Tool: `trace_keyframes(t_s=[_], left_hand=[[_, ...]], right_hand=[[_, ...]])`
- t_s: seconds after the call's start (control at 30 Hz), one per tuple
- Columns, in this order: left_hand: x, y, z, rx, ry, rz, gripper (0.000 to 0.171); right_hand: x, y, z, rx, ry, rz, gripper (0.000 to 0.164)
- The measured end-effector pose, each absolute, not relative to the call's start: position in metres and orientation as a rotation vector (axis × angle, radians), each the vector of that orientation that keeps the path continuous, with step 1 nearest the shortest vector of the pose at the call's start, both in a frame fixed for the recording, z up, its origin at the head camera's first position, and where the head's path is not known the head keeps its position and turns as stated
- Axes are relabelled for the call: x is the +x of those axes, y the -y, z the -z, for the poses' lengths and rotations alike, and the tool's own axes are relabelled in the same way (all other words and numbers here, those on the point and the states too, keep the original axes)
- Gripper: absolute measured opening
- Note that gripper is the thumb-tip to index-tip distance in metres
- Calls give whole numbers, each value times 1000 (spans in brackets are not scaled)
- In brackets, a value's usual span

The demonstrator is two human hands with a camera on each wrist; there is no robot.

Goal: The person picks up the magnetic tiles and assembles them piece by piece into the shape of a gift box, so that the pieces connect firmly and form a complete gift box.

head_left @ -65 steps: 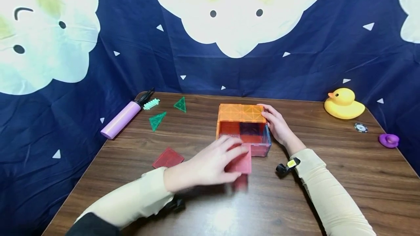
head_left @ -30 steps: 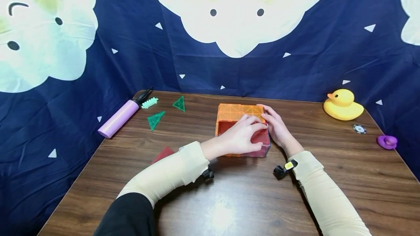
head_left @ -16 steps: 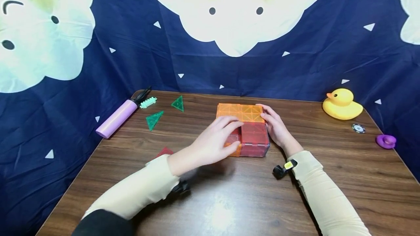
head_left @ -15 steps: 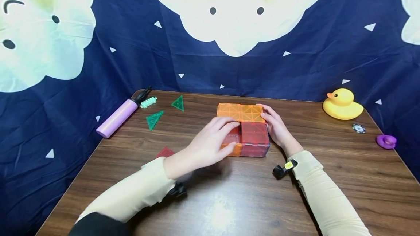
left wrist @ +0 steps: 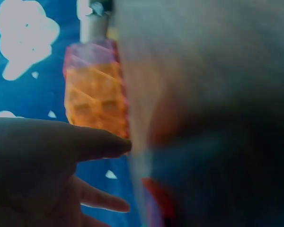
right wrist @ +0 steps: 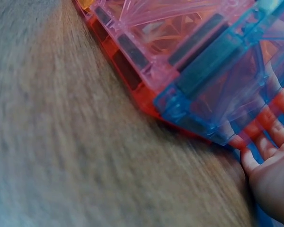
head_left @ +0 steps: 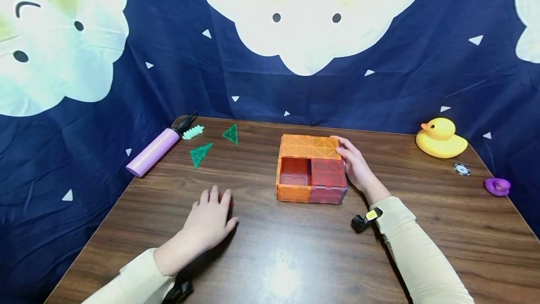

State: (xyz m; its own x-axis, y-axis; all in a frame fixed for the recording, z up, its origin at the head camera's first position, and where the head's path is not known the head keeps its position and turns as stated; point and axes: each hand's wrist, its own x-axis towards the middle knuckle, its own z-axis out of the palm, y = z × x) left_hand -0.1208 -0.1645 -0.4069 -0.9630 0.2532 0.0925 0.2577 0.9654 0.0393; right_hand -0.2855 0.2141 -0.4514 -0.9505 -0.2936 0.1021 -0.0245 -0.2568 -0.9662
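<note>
A box built of clear magnetic tiles (head_left: 294, 193) stands mid-table, with an orange strip over the back of its top. A red tile (head_left: 328, 172) covers the front right of the top; the front left is uncovered, showing the red inside. My right hand (head_left: 356, 165) holds the box at its back right corner, fingers against the blue side wall (right wrist: 213, 104). Away to the left, my left hand (head_left: 208, 222) lies palm down with spread fingers over a red tile, mostly hidden beneath it. Part of that red tile (left wrist: 158, 196) shows, blurred, in the left wrist view.
Two green triangle tiles (head_left: 200, 155), a mint textured piece (head_left: 193, 132) and a lilac hand pump (head_left: 153, 151) lie at the back left. A yellow rubber duck (head_left: 441, 140), a poker chip (head_left: 461, 169) and a small purple duck (head_left: 498, 186) are at the right.
My left hand set a red tile on the box's front right top, let go, then moved left and toward me to the other red tile. My right hand stayed at the box.
</note>
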Motion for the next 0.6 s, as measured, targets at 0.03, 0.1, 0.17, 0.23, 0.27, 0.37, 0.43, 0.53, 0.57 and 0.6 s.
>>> trace_keyframes(t_s=[0.03,0.1,0.17,0.23,0.27,0.37,0.43,0.53,0.57,0.6], left_hand=[[-121,168,409,-359,3056,69,62],[-121,173,413,-313,3086,76,58],[-123,176,417,-302,3073,92,52],[-126,178,421,-324,3035,112,47],[-127,179,422,-345,3007,115,45],[-131,178,425,-420,2927,121,44],[-135,176,424,-471,2875,140,48],[-143,170,417,-568,2792,204,54],[-146,167,413,-613,2760,227,55],[-150,164,409,-669,2724,248,56]], right_hand=[[-286,-214,451,-392,-1797,2330,47],[-286,-215,451,-401,-1789,2333,46],[-286,-215,451,-398,-1784,2339,45],[-287,-216,451,-402,-1783,2339,45],[-287,-216,451,-401,-1783,2337,45],[-286,-215,451,-380,-1785,2332,46],[-286,-215,451,-375,-1788,2327,47],[-285,-214,451,-375,-1789,2324,47],[-285,-214,451,-376,-1789,2324,47],[-285,-214,452,-379,-1789,2325,47]])
